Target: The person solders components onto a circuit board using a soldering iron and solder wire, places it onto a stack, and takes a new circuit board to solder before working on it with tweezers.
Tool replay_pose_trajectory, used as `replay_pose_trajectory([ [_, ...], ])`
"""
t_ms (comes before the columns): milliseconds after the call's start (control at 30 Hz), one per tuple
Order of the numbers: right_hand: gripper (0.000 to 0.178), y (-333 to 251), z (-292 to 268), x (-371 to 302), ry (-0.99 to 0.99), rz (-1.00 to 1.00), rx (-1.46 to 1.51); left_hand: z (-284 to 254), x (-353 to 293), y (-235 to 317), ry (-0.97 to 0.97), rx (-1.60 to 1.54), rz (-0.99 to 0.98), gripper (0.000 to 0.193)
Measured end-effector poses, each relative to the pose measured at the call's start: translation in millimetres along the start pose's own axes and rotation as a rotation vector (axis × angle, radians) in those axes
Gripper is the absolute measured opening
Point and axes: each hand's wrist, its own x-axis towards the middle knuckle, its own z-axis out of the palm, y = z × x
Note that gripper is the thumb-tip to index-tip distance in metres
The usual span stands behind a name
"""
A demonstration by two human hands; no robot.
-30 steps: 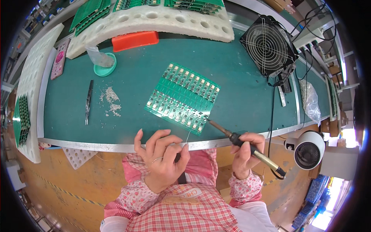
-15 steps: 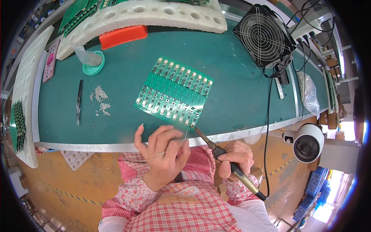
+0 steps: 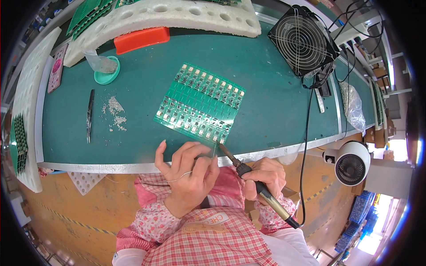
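Note:
A green circuit board panel (image 3: 195, 106) with rows of small components lies on the green work mat, tilted, its lower corner toward me. My right hand (image 3: 264, 179) grips a soldering iron (image 3: 275, 203); the iron's tip is at the board's near right corner. In my left hand (image 3: 188, 177), thumb and forefinger pinch a thin solder wire (image 3: 179, 178), which passes across the fingers and points up to the same corner, close to the iron's tip. Whether wire and tip touch is too small to tell.
Black tweezers (image 3: 90, 116) and a scatter of tiny pale parts (image 3: 116, 113) lie to the left. Beyond them are a green-rimmed cup (image 3: 107, 79), a red tray (image 3: 142, 41) and white foam (image 3: 195, 20). A black fan (image 3: 301, 42) stands far right; the iron's cord (image 3: 305, 168) hangs over the table edge.
The soldering iron and my right hand have shifted slightly left along the board's near edge. My left hand keeps its pinch on the wire, nearly in place.

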Motion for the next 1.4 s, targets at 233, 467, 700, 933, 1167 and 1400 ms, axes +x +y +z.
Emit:
replay_pose_trajectory([
  [233, 0.028, -1.5, -2.9, 0.2, -0.132, -0.131, -0.177, 0.6, -2.0, -1.9, -0.017, -0.013, 0.009, 0.019],
  [467, 0.024, -4.6, -8.5, 0.0, -0.142, -0.099, -0.158, -2.7, -3.3, -2.8, -0.02, -0.053, 0.026, 0.018],
  [700, 0.008, -2.5, -14.6, -16.1, 0.12, 0.104, -0.051, -3.7, -1.4, 1.4, -0.04, -0.093, 0.068, 0.02],
  [933, 0.015, -1.3, -13.7, -16.0, 0.053, 0.087, -0.088, 2.2, -1.6, 2.9, -0.052, -0.093, 0.059, 0.02],
  [1167, 0.011, 3.0, -10.2, -18.0, 0.104, 0.082, -0.014, 3.0, -0.5, 4.1, -0.062, -0.069, 0.063, 0.02],
  [1400, 0.011, 3.6, -10.1, -17.3, 0.105, 0.08, 0.002, 3.2, -1.1, 3.6, -0.065, -0.065, 0.061, 0.02],
])
